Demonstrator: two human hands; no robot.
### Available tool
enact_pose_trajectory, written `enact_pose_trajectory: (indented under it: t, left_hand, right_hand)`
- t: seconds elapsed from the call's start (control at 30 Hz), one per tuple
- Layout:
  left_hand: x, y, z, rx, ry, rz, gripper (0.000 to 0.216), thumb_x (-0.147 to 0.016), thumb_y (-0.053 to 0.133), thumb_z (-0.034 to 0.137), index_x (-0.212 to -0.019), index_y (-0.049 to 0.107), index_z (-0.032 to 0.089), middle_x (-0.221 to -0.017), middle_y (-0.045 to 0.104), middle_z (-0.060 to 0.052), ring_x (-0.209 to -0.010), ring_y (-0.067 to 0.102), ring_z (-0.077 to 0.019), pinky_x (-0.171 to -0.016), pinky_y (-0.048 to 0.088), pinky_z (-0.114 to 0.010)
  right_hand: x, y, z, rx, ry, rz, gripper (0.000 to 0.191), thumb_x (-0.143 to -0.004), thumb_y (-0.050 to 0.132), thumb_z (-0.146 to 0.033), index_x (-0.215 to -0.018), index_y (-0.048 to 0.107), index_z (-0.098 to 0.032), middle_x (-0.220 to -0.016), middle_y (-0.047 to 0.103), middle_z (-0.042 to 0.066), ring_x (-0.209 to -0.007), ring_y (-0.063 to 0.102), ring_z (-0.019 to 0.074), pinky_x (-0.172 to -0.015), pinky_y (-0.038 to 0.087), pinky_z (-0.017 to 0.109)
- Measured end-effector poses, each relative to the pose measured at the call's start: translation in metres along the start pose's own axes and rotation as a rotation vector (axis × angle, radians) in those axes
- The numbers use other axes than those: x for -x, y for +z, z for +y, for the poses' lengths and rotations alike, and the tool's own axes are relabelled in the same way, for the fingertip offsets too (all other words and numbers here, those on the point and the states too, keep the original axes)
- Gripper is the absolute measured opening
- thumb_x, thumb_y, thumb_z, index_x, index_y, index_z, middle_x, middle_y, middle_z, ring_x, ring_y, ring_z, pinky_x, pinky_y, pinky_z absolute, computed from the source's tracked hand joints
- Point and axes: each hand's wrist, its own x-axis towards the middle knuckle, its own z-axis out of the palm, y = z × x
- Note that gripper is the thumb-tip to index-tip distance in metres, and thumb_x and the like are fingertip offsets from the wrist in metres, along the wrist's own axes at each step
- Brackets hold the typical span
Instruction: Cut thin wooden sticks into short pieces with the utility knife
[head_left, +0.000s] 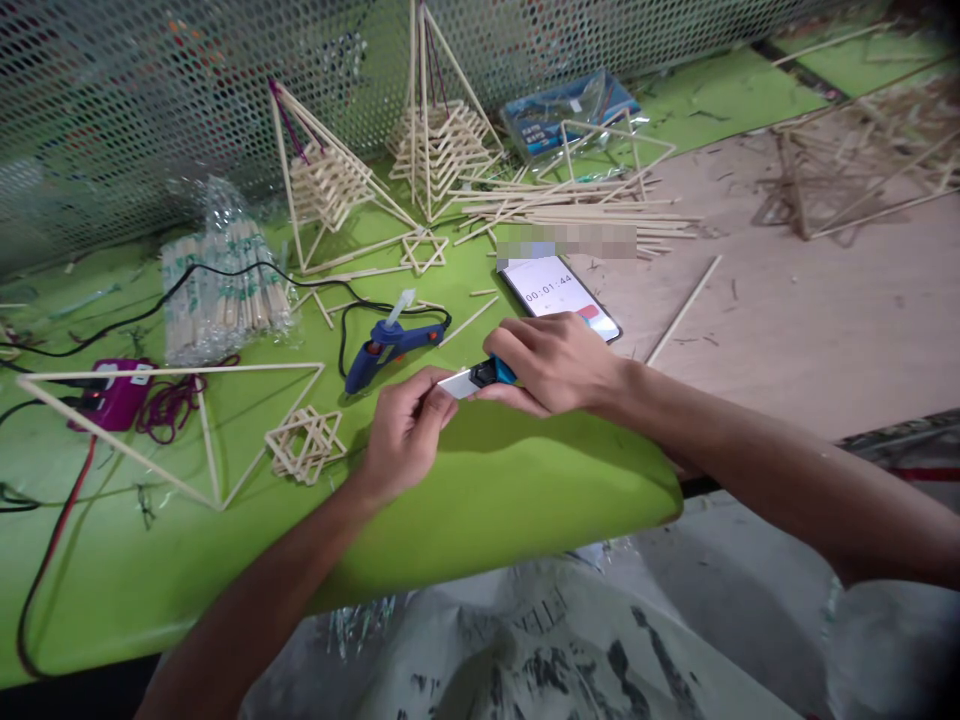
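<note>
My right hand [562, 365] grips a utility knife [484, 376] with a blue and black handle, its blade out and pointing left. My left hand [409, 430] is closed in a pinch at the blade's tip. Whatever lies between its thumb and finger is hidden. Both hands are above the green table's front part. Just beyond them lie a blue glue gun [390, 348] with a glue stick in its back and a phone [553, 285] showing a running timer. Left of my left hand sits a small star-shaped stick frame [306, 445].
Two stick pyramids [448, 150] stand by the perforated metal screen [225, 110]. Loose sticks [562, 208] lie behind the phone. Bagged chopsticks [225, 285], a purple power adapter [112, 393] and a large stick frame [165, 370] are at left. Black cords cross the table.
</note>
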Motion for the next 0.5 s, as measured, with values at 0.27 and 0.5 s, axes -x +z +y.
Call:
enact_pose_trajectory:
  t: [0.27,0.5]
  left_hand:
    - [0.008,0.002,0.023,-0.009,0.016,0.015,0.022,-0.096,0.049,0.031,-0.085,0.064,0.02,-0.057,0.047,0.003,-0.046,0.037,-0.0073,-0.045,0.028,-0.022]
    - [0.011,0.012,0.019,0.009,-0.076,-0.08,0.023,-0.098,0.047,0.033,-0.088,0.062,0.019,-0.056,0.044,0.005,-0.049,0.04,-0.0079,-0.048,0.03,-0.022]
  right_hand:
    - [-0.005,-0.002,0.017,-0.04,0.218,-0.147,0.065,-0.095,0.013,-0.067,-0.096,0.054,-0.016,-0.066,0.056,0.004,-0.049,0.035,0.0135,-0.049,0.02,0.03]
    - [-0.001,-0.011,0.055,0.016,0.471,0.029,0.058,-0.098,0.02,-0.058,-0.098,0.056,-0.012,-0.062,0.054,0.003,-0.045,0.034,0.0106,-0.05,0.025,0.031]
